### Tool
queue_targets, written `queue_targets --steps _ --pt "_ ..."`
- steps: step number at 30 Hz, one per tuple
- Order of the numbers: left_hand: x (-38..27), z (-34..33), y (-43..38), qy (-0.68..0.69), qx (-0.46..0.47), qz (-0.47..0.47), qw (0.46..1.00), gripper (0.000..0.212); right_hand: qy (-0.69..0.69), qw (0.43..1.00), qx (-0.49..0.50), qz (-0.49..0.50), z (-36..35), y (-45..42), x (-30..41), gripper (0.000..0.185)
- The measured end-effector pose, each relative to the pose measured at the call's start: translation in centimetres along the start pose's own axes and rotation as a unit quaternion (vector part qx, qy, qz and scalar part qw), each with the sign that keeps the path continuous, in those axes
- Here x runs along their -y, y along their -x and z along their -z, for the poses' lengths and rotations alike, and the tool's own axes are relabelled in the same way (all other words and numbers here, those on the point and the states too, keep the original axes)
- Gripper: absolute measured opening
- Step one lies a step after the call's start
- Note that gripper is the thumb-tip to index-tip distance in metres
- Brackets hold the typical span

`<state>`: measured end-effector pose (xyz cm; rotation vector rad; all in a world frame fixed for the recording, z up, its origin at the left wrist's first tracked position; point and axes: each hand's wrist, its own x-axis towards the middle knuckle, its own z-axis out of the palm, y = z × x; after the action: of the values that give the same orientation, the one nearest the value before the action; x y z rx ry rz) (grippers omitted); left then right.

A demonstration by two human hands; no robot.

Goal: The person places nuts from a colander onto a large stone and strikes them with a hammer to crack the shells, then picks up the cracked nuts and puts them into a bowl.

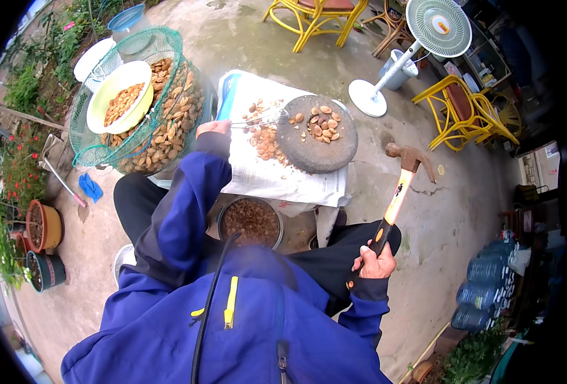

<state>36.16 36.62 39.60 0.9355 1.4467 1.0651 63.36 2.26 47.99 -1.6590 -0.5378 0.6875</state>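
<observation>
My left hand [214,127] grips a wire tool [259,122] whose coiled end reaches the left rim of a round grey stone [319,156]. Brown pits or nuts [325,128] fill a shallow hollow in that stone, and a few lie around it. In my right hand [378,261] is a claw hammer [402,185], held by its black grip above my right knee, head raised and away from the stone. Broken shells and pieces [268,144] are scattered left of the stone on a white printed sack [302,185].
A green net basket [187,115] of pits stands left, with a pale yellow bowl [142,98] of kernels on top. Below the sack's near edge sits a metal basin [250,223] of shells. A fan [367,98], yellow chairs [456,110] and water bottles [485,271] are further right.
</observation>
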Motion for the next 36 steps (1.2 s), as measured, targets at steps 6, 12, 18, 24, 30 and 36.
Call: queue_targets --steps 6,12,18,24,30,36 --pt "0.1 -6.0 0.2 -0.111 -0.017 -0.114 0.987 0.034 0.025 0.999 -0.006 -0.029 -0.3 0.4 -0.8 0.015" --pt "-2.1 -6.6 0.5 -0.112 -0.011 -0.122 0.986 0.033 0.006 0.998 0.015 -0.057 -0.5 0.9 -1.2 0.015" --pt "-3.8 -6.7 -0.3 -0.121 0.000 -0.114 0.986 0.032 0.039 0.998 0.052 -0.011 -2.0 0.7 0.6 0.014" --pt "-1.4 -6.5 -3.7 -0.129 -0.006 -0.127 0.984 0.032 0.059 0.996 0.061 -0.001 -3.0 0.9 2.5 0.013" --pt "2.2 -3.8 -6.4 -0.093 -0.006 -0.079 0.993 0.031 0.063 0.996 0.050 -0.029 -2.8 0.9 1.7 0.015" --pt "0.3 -1.0 -1.4 -0.015 0.057 0.077 0.995 0.023 0.020 0.999 0.046 -0.013 -1.7 0.4 0.0 0.015"
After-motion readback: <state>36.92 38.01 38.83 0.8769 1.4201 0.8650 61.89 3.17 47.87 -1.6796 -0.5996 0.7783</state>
